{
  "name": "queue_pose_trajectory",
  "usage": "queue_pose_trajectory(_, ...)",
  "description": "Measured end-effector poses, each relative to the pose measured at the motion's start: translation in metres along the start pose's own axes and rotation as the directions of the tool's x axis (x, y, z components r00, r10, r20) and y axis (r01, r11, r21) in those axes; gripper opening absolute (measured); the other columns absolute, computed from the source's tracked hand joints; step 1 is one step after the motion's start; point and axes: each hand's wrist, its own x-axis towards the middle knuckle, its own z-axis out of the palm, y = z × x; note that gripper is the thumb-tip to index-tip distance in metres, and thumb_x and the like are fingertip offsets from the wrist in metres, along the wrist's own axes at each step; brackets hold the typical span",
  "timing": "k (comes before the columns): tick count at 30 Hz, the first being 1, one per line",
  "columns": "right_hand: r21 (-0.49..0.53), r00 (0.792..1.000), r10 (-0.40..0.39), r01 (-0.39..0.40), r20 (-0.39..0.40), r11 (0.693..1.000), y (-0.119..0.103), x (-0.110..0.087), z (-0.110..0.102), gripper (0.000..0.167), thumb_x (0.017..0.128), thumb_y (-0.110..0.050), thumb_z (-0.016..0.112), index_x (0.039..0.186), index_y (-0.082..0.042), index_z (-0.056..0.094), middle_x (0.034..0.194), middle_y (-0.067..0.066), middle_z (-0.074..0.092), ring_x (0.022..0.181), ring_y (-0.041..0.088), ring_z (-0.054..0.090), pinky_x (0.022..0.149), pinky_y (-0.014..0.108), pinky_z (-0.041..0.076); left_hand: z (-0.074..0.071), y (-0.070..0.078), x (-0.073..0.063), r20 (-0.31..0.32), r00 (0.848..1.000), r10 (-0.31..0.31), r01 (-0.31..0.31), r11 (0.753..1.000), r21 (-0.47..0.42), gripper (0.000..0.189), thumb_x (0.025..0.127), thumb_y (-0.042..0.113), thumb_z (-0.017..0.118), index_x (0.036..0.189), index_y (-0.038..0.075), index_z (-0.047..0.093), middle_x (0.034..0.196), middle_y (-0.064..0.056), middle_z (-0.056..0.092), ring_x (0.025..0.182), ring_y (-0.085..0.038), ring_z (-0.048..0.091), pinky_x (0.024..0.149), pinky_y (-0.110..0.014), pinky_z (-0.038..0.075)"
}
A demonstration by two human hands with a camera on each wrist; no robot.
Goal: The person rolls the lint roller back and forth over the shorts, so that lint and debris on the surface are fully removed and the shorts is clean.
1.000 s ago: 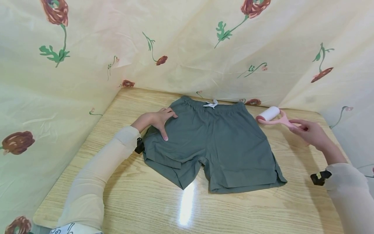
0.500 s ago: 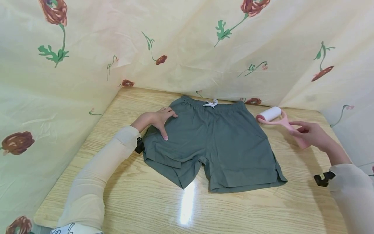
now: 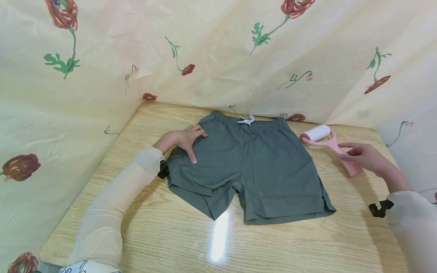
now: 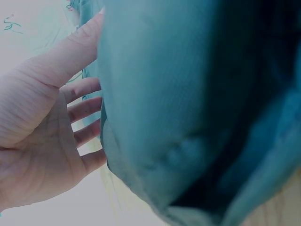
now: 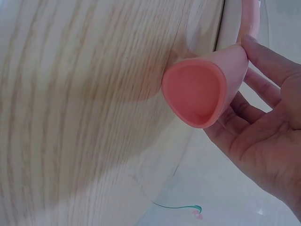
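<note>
Dark green shorts [image 3: 273, 167] with a white drawstring [image 3: 247, 120] lie on the table, waistband toward the back. My left hand [image 3: 186, 139] rests on their left side, thumb and fingers spread; in the left wrist view the thumb and fingertips reach the green cloth [image 4: 155, 94]. Off the right side of the shorts is a pink lint roller [image 3: 329, 143] with a white roll. My right hand [image 3: 367, 157] pinches its handle between thumb and fingers. The right wrist view shows the hollow end of the handle [image 5: 195, 92] right at the tabletop.
The wooden table [image 3: 290, 250] has a bright glare streak near its front. A cream floral sheet [image 3: 218, 57] hangs along the back and both sides, with its lower edge at the table's back edge, close behind the waistband.
My right hand has shifted slightly right and toward me, and the roller's handle end has come into view below it. The left hand and the shorts stay put.
</note>
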Motion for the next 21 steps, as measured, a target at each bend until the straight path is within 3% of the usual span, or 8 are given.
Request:
queue_pose_trajectory(7, 0.01, 1.0, -0.002, 0.002, -0.01, 1.0, 0.003, 0.001, 0.002, 0.066, 0.101, -0.037, 0.065, 0.148, 0.005, 0.045, 0.13, 0.038, 0.055, 0.087, 0.003, 0.052, 0.069, 0.021, 0.049, -0.002, 0.0, 0.0, 0.006, 1.0, -0.003, 0.003, 1.0, 0.014, 0.11, 0.072, 0.039, 0.094, 0.157, 0.008, 0.031, 0.154, -0.016, 0.026, 0.144, -0.036, 0.022, 0.122, -0.053, 0.027)
queue_pose_trajectory(13, -0.004, 0.995, -0.045, 0.045, -0.088, 0.999, -0.002, 0.001, 0.006, 0.064, 0.1, -0.031, 0.067, 0.147, 0.007, 0.046, 0.127, 0.04, 0.057, 0.086, -0.007, 0.05, 0.067, 0.016, 0.046, -0.003, 0.001, 0.0, 0.008, 1.0, -0.004, 0.004, 1.0, 0.014, 0.11, 0.072, 0.039, 0.094, 0.157, 0.008, 0.031, 0.154, -0.016, 0.026, 0.144, -0.037, 0.022, 0.122, -0.053, 0.027)
queue_pose_trajectory(15, -0.024, 0.992, -0.058, 0.055, -0.115, 0.998, -0.007, 0.002, 0.008, 0.065, 0.101, -0.03, 0.066, 0.148, 0.008, 0.043, 0.127, 0.041, 0.056, 0.089, 0.006, 0.06, 0.072, 0.022, 0.051, -0.003, 0.002, 0.0, 0.01, 1.0, -0.003, 0.003, 1.0, 0.014, 0.11, 0.072, 0.038, 0.094, 0.157, 0.007, 0.031, 0.154, -0.017, 0.026, 0.144, -0.037, 0.022, 0.122, -0.053, 0.027)
queue_pose_trajectory(17, -0.028, 0.986, -0.075, 0.072, -0.146, 0.997, -0.012, 0.004, 0.009, 0.066, 0.102, -0.029, 0.064, 0.15, 0.009, 0.04, 0.13, 0.043, 0.052, 0.1, 0.031, 0.064, 0.082, 0.04, 0.055, -0.004, 0.002, 0.0, 0.012, 1.0, 0.0, 0.0, 1.0, 0.016, 0.109, 0.073, 0.038, 0.094, 0.157, 0.007, 0.031, 0.154, -0.017, 0.026, 0.144, -0.037, 0.022, 0.122, -0.053, 0.027)
queue_pose_trajectory(19, -0.031, 0.978, -0.092, 0.088, -0.185, 0.996, -0.021, 0.008, 0.011, 0.066, 0.104, -0.03, 0.061, 0.151, 0.009, 0.037, 0.135, 0.043, 0.048, 0.114, 0.053, 0.055, 0.09, 0.061, 0.05, -0.004, 0.002, 0.001, 0.018, 1.0, 0.001, -0.001, 1.0, 0.018, 0.109, 0.073, 0.037, 0.093, 0.156, 0.006, 0.031, 0.154, -0.017, 0.025, 0.144, -0.037, 0.022, 0.122, -0.053, 0.027)
queue_pose_trajectory(21, -0.008, 0.967, -0.114, 0.115, -0.226, 0.993, -0.032, 0.013, 0.012, 0.065, 0.104, -0.028, 0.059, 0.153, 0.007, 0.035, 0.138, 0.044, 0.044, 0.121, 0.061, 0.046, 0.094, 0.075, 0.039, -0.005, 0.002, 0.001, 0.025, 1.0, -0.001, 0.0, 1.0, 0.021, 0.108, 0.074, 0.037, 0.093, 0.156, 0.006, 0.031, 0.154, -0.017, 0.025, 0.144, -0.037, 0.022, 0.121, -0.054, 0.027)
